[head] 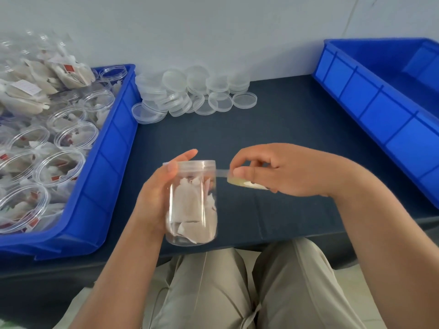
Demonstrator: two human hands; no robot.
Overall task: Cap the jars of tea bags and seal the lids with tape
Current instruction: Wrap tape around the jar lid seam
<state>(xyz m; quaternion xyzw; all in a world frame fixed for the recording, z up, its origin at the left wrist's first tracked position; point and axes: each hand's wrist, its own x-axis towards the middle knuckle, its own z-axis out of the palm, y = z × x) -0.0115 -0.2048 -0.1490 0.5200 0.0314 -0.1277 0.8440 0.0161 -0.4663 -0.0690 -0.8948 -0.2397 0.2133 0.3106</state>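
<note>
My left hand (154, 195) grips a clear plastic jar (192, 205) of white tea bags above the table's front edge. A clear lid (192, 165) sits on the jar. My right hand (280, 169) holds a small roll of clear tape (244, 182) just right of the lid. A strip of tape (222, 173) runs from the roll to the lid's rim. A heap of loose clear lids (190, 91) lies at the back of the dark table (273, 138).
A blue bin (107, 162) on the left holds several open jars of tea bags (59, 167) and bagged tea bags (38, 79). Another blue bin (380, 108) stands at the right. My knees in beige trousers (237, 293) are below the table edge.
</note>
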